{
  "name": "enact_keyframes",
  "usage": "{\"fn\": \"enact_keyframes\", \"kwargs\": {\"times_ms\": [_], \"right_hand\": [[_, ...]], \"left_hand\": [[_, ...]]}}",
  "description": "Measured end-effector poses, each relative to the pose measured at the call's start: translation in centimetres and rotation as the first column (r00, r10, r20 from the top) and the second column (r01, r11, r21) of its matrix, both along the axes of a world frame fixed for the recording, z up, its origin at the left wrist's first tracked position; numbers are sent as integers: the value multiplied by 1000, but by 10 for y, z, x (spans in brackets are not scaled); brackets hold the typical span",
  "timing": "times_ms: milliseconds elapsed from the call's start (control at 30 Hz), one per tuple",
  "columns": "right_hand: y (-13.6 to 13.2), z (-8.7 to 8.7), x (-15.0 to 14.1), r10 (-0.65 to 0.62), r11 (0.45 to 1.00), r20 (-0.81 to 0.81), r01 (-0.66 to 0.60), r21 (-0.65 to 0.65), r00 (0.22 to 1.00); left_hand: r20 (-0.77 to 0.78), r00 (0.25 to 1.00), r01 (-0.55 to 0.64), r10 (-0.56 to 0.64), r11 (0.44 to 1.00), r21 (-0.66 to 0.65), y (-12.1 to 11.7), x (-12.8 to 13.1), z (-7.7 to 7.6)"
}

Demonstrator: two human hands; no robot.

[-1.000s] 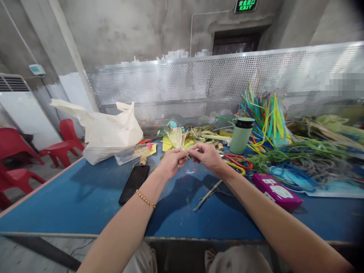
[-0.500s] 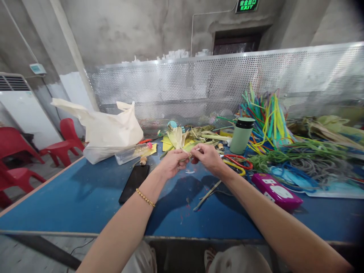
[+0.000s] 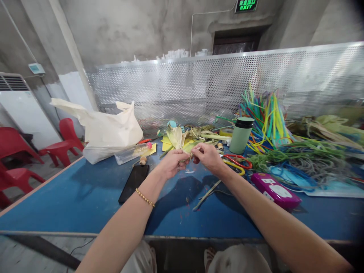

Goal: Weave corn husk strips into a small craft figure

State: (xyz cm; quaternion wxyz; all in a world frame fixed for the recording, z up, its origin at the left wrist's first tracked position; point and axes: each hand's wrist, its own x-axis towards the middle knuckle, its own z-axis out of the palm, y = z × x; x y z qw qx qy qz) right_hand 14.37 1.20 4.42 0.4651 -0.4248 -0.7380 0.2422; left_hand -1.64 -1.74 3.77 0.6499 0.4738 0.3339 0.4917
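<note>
My left hand (image 3: 172,163) is closed on the base of a pale corn husk piece (image 3: 176,137), whose leaves fan upward like petals. Close against it, my right hand (image 3: 209,156) pinches at the same base with thumb and forefinger. What lies between those right fingertips is too small to name. Both hands are raised over the blue table (image 3: 93,206). Under them lies a small whitish scrap (image 3: 189,171). Scissors (image 3: 241,162) with red and yellow handles rest beside my right wrist. A thin dry husk strip (image 3: 206,195) lies nearer to me.
To the left are a black phone (image 3: 134,184), a wooden spool (image 3: 143,160), a clear plastic bottle (image 3: 129,154) and a white plastic bag (image 3: 110,131). A green tumbler (image 3: 241,136), a purple box (image 3: 275,190) and colourful cords (image 3: 273,121) stand right. A perforated metal screen (image 3: 170,87) runs behind.
The fingertips of my right hand have shifted very slightly at the husk's base. My left hand keeps its hold, and the view has drifted a little.
</note>
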Motion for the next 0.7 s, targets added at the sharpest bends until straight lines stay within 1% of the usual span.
{"fn": "enact_keyframes", "kwargs": {"times_ms": [67,133,200,233,267,300,333,400,433,600,700], "right_hand": [[1,-1,0,29,998,-94,-34,-51,995],[1,-2,0,88,979,-266,-133,-156,960],[1,-5,0,157,924,-418,-282,-257,895],[0,-6,0,189,897,-456,-342,-281,870],[-1,-7,-1,213,885,-467,-372,-281,858],[-2,-7,-2,224,890,-460,-372,-262,859],[-2,-7,-2,220,908,-446,-349,-231,868],[-3,-7,-5,179,947,-421,-271,-170,889],[-4,-6,-6,163,959,-408,-241,-150,898],[-2,-4,-8,145,986,-290,-162,-35,946],[-2,-5,-9,112,994,-241,-113,9,964]], "left_hand": [[8,1000,-9,9,1000,-6,1,0,0],[35,999,-22,22,1000,-2,1,1,0],[76,996,-43,42,999,13,2,2,-1],[96,994,-55,52,998,21,3,3,-2],[110,992,-65,62,998,26,3,3,-2],[120,990,-73,69,997,30,3,4,-3],[128,989,-78,74,996,31,4,4,-3],[137,988,-80,75,996,32,4,4,-4],[139,988,-77,71,997,33,4,4,-4],[100,995,-28,25,999,33,3,3,-3],[92,996,-26,22,999,46,3,2,-4]]}}
